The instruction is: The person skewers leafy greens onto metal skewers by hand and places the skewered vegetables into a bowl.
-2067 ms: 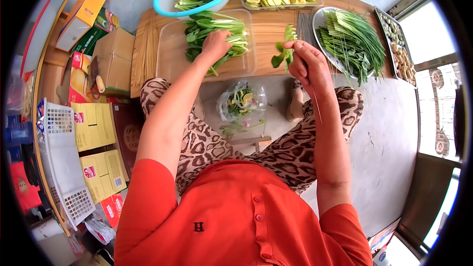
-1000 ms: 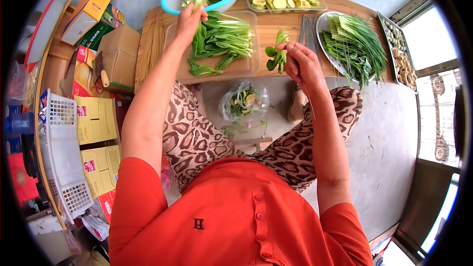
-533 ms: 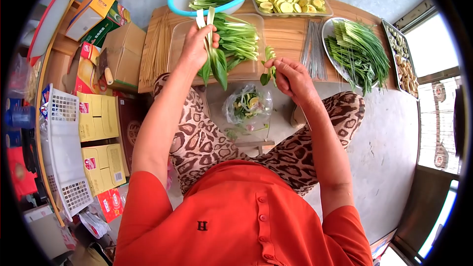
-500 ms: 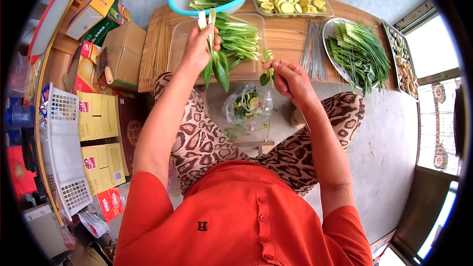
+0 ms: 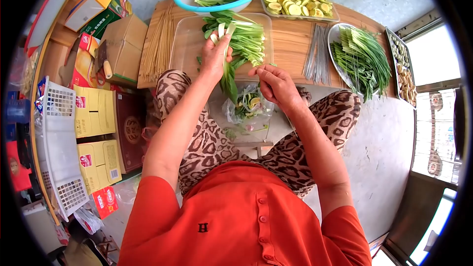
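My left hand (image 5: 215, 58) is closed around a few leafy green stalks (image 5: 228, 81), with pale stem ends above the fist and dark leaves hanging below. It is over the front part of a clear plastic tray (image 5: 183, 44). More leafy greens (image 5: 246, 39) lie in that tray, stems toward the right. My right hand (image 5: 277, 84) is pinched closed near the tray's front right corner. A thin skewer (image 5: 289, 122) shows faintly below its wrist; the grip hides most of it. Below the table edge, a clear plastic bag (image 5: 250, 104) holds vegetable scraps.
On the wooden table (image 5: 289, 34) are a blue-rimmed basin (image 5: 178, 1) of greens, a tray of sliced courgette (image 5: 295, 2), bamboo skewers (image 5: 158, 44), metal skewers (image 5: 317, 54), and a plate of chives (image 5: 362, 59). Another filled tray (image 5: 404, 66) sits far right. Boxes (image 5: 93, 113) stand left.
My left hand has lowered slightly and moved right with the stalks. My right hand has shifted left and a little down; the green pieces seen above its fingers are mostly out of sight.
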The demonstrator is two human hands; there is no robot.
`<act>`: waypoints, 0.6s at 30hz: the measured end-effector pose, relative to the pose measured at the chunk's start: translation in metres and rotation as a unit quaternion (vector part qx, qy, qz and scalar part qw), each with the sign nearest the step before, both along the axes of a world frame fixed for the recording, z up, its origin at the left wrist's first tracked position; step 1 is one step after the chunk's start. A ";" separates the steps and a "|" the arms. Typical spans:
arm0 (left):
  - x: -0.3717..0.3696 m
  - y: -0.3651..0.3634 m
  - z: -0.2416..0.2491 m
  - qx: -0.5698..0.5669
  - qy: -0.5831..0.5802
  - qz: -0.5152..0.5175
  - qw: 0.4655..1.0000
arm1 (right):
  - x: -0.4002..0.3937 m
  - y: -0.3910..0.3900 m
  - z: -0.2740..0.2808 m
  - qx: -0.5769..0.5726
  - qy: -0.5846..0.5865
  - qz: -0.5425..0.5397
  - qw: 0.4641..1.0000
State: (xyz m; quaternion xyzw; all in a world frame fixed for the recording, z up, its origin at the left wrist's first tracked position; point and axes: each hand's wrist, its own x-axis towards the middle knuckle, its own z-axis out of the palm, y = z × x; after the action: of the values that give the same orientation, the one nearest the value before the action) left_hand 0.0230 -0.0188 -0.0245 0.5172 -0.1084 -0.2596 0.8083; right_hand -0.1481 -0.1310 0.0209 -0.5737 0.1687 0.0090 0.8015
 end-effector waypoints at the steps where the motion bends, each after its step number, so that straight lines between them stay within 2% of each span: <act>1: -0.001 0.000 0.001 0.002 -0.013 0.000 1.000 | 0.002 0.001 0.000 0.000 0.001 0.001 1.000; 3: -0.001 -0.002 -0.002 0.014 -0.019 0.007 1.000 | 0.005 0.002 -0.001 -0.001 -0.006 0.000 1.000; 5: -0.001 -0.005 -0.006 0.035 -0.056 0.075 0.995 | 0.007 0.002 -0.003 0.000 -0.005 0.001 1.000; 8: -0.002 -0.005 -0.006 0.028 -0.022 0.074 0.997 | 0.008 0.002 -0.005 0.001 -0.004 0.001 1.000; 15: 0.001 -0.006 -0.017 0.002 -0.040 0.065 0.997 | 0.010 0.007 -0.001 0.004 -0.011 -0.006 1.000; 18: -0.003 -0.007 -0.013 -0.005 -0.029 0.106 0.994 | 0.010 0.005 -0.003 0.007 -0.011 -0.006 1.000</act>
State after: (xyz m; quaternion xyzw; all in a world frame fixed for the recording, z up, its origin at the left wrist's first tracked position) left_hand 0.0204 -0.0259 -0.0371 0.5293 -0.0778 -0.1572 0.8301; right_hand -0.1385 -0.1258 0.0180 -0.5671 0.1631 -0.0008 0.8073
